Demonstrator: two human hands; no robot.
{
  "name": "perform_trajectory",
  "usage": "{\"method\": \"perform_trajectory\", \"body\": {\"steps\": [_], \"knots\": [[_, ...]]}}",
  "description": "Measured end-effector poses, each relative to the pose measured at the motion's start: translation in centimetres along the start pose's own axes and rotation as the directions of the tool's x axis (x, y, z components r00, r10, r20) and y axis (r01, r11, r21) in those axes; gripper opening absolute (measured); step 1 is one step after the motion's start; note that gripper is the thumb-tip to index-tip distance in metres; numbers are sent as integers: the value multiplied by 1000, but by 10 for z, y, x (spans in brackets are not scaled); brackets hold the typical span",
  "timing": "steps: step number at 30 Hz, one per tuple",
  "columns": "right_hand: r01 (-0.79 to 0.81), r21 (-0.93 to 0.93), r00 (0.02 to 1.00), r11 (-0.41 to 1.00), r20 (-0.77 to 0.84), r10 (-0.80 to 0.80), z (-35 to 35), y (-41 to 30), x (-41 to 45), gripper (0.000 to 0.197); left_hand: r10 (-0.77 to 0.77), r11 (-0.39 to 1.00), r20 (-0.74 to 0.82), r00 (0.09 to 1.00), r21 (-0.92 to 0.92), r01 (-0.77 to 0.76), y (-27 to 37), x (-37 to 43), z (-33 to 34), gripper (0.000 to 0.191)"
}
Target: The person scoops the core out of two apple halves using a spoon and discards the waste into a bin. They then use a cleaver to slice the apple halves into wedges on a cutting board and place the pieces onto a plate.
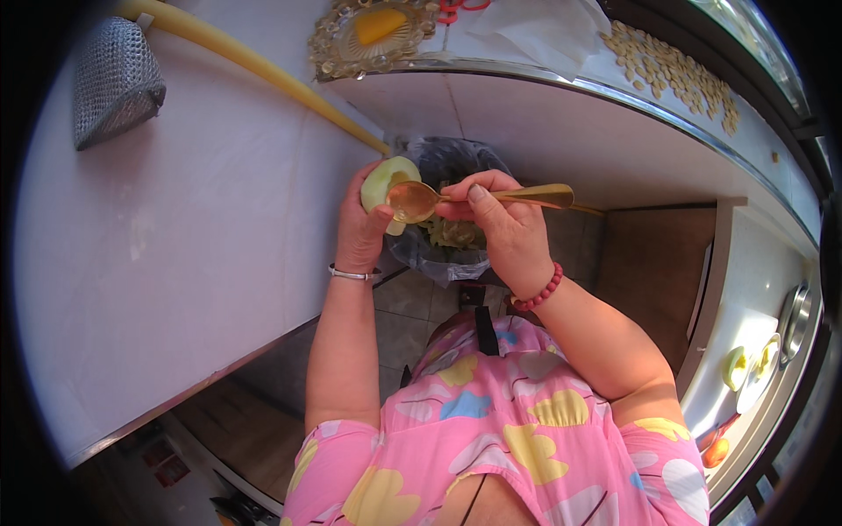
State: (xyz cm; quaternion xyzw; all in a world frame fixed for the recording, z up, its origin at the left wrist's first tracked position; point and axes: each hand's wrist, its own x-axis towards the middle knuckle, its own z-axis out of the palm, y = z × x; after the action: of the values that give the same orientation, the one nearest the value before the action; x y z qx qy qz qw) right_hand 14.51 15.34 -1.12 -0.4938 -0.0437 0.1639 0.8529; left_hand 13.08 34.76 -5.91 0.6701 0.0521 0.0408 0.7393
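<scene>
My left hand is wrapped around a pale green piece of peeled fruit or vegetable, which has a hollow in its cut face. Between the thumb and fingers of my right hand is a gold-coloured metal spoon. Its bowl lies in front of the piece, by my left thumb; whether the two touch I cannot tell. Beneath both hands stands a waste bin lined with a clear plastic bag. Leafy green scraps lie inside it, partly hidden by my right hand.
A white counter spans the left, holding a silver mesh object. A yellow pipe runs along its back. On the ledge are a glass dish and pale seeds. Cut produce rests on the right-hand counter.
</scene>
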Motion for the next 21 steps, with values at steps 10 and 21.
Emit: {"method": "perform_trajectory", "body": {"steps": [10, 21], "knots": [[407, -676, 913, 614, 320, -253, -60, 39, 2, 11, -70, 972, -107, 992, -231, 43, 11, -24, -1, 86], [-8, -384, 986, 923, -157, -56, -92, 76, 1, 10, -148, 908, -96, 984, -408, 96, 24, -38, 5, 85]]}}
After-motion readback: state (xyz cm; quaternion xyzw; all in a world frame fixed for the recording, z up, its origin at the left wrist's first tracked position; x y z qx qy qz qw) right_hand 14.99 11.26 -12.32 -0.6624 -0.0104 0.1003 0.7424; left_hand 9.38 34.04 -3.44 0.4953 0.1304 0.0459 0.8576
